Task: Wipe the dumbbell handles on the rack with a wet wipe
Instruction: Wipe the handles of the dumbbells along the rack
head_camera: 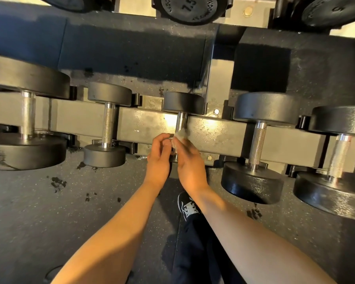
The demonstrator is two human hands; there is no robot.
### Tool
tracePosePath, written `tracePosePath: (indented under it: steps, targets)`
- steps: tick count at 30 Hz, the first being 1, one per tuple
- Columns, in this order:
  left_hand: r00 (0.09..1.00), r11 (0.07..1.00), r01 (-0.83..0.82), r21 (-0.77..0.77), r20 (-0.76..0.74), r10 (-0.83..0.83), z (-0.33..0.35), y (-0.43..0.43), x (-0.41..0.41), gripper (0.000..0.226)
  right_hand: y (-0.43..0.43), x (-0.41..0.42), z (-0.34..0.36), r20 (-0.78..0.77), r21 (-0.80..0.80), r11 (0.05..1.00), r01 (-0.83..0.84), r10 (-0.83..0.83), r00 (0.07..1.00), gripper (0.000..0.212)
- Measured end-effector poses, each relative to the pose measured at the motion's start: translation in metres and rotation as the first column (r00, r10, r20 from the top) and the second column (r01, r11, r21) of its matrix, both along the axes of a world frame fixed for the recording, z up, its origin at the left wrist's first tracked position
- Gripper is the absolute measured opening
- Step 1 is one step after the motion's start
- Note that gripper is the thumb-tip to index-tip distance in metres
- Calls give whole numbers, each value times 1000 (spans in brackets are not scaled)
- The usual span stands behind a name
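I judge the step in hand to be the wiping of the middle dumbbell's handle (180,121), the smallest one on the rack (139,128), with the near part of that handle being worked now. My right hand (190,160) has its fingers curled round the wet wipe (179,136), a small crumpled whitish wad pressed against the handle just above the near weight head, which both hands mostly hide. My left hand (159,158) comes in from the left with its fingers bent and its fingertips at the wipe's left edge; I cannot tell whether it pinches the wipe or only steadies it.

The far stretch of the handle stands bare and bright beyond the wipe, up to the far head (183,102). So the next move, as I see it, calls for sliding the wipe away from me along the bar, keeping it wrapped and turning it to reach the underside. After that the neighbouring handles, one to the left (108,125) and one to the right (257,143), lie well apart from the fingers and will need a sideways reach.
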State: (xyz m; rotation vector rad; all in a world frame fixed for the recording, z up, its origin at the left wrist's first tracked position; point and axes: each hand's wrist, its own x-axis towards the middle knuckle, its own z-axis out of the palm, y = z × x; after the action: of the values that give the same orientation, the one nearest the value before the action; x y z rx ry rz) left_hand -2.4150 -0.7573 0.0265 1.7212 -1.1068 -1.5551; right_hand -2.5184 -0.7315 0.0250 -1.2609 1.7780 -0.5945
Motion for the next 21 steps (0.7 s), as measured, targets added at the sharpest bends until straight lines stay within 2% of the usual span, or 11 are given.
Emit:
tracePosePath:
  steps: [2, 5, 7, 9, 12, 15, 17, 19, 21]
  targets:
    - [998, 999, 49, -16, -37, -50, 7, -4, -2, 22, -2, 0, -6, -122, -70, 982, -175, 165, 979, 47]
    - [1000, 1000, 15, -18, -15, -16, 8, -18, -2, 20, -8, -6, -4, -124, -71, 970, -231, 221, 967, 49]
    - [997, 997, -64, -50, 45, 66, 4, -27, -3, 18, -12, -11, 5, 49, -35, 996, -82, 84, 995, 41]
    - [978, 980, -181, -88, 92, 189, -4, -37, -7, 18, -16, -16, 6, 104, -53, 995, 87, -81, 991, 40]
    - [965, 969, -216, -122, 126, 231, -13, -49, -21, 22, -21, -19, -2, 138, 21, 982, 190, -191, 972, 48]
    - [947, 949, -290, -125, 105, 303, -14, -64, -35, 21, -26, -20, -7, 182, 71, 984, 161, -171, 968, 51]
    - [961, 963, -261, -65, 72, 265, -15, -69, -42, 17, -29, -20, -7, 153, 57, 994, 93, -101, 983, 52]
    - [988, 990, -137, 25, 80, 135, -20, -68, -44, 16, -29, -20, -12, 103, 42, 999, 27, -32, 994, 55]
    - [992, 996, -77, 53, 106, 71, -24, -67, -43, 16, -26, -19, -19, -10, 9, 998, -55, 55, 998, 57]
